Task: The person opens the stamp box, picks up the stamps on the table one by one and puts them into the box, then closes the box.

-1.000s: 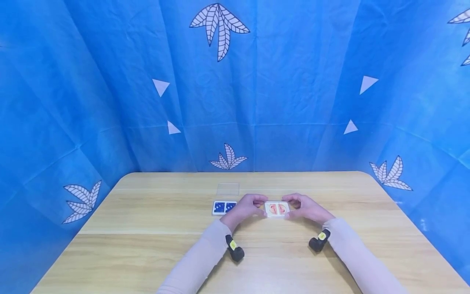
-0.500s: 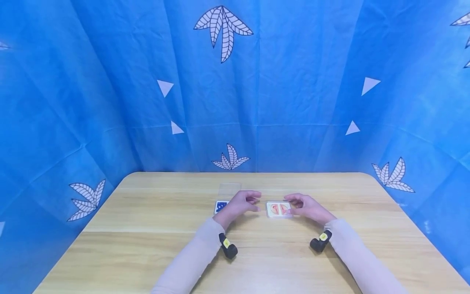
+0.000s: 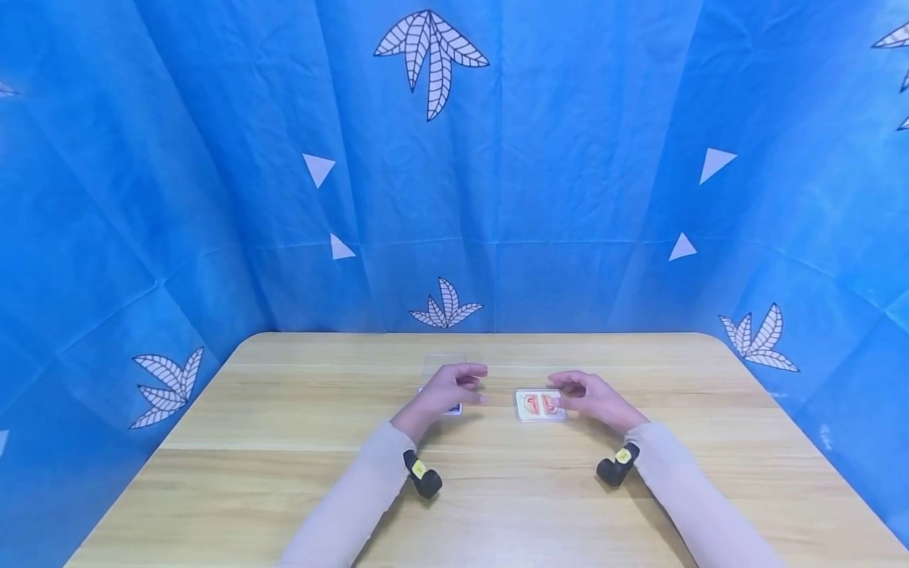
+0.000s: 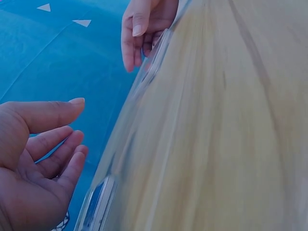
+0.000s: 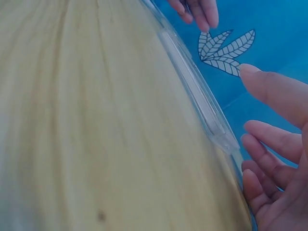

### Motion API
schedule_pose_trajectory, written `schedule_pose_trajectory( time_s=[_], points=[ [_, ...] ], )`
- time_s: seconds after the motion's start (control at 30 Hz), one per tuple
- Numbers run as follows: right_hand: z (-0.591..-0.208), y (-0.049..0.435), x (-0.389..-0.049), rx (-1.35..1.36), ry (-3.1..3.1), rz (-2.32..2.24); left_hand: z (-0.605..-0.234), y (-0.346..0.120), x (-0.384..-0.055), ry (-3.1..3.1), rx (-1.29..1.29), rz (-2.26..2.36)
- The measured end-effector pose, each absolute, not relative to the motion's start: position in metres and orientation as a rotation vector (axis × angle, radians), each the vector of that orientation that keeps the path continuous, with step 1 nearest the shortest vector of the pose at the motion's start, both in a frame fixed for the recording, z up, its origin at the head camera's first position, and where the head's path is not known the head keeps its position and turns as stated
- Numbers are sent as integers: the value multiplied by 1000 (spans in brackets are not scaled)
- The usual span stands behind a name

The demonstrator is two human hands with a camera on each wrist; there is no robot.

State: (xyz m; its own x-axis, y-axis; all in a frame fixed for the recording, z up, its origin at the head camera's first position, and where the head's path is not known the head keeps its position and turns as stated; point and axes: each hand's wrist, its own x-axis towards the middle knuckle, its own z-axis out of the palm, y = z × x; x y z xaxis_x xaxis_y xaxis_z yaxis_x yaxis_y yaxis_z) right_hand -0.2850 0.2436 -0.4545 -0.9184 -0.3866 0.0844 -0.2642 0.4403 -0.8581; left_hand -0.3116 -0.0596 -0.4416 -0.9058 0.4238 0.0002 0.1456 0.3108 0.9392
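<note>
A clear plastic case (image 3: 540, 405) holding two stacks of cards with red-and-white faces lies flat on the table. Beside its right edge is my right hand (image 3: 595, 401), fingers loosely bent; in the right wrist view a gap shows between this hand and the case (image 5: 197, 91). My left hand (image 3: 443, 393) hovers over a second case (image 3: 453, 409) with blue cards, mostly hidden beneath it in the head view. That blue-card case (image 4: 98, 204) appears low in the left wrist view, apart from the relaxed fingers. Neither hand holds anything.
A transparent flat lid (image 3: 442, 363) lies behind the left hand. The wooden table (image 3: 525, 505) meets a blue curtain (image 3: 582, 173) with leaf prints at its back and sides. Each wrist wears a black camera (image 3: 426, 480).
Both hands have let go of the case with the red-faced cards. My left hand has moved left, over the blue cards, while the right has stayed almost in place.
</note>
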Motion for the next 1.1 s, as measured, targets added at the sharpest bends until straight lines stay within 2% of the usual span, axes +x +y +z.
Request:
schedule_pose_trajectory(
  time_s=[0.3,0.8,1.1],
  points=[
    [-443,224,-286,-546,2546,-1497,-437,-87,-310,2351,540,1653],
    [-437,181,-302,-564,2492,-1515,-435,-141,-309,2352,364,1746],
    [-436,154,-315,-587,2467,-1502,-441,-151,-304,2345,253,1724]
  ],
)
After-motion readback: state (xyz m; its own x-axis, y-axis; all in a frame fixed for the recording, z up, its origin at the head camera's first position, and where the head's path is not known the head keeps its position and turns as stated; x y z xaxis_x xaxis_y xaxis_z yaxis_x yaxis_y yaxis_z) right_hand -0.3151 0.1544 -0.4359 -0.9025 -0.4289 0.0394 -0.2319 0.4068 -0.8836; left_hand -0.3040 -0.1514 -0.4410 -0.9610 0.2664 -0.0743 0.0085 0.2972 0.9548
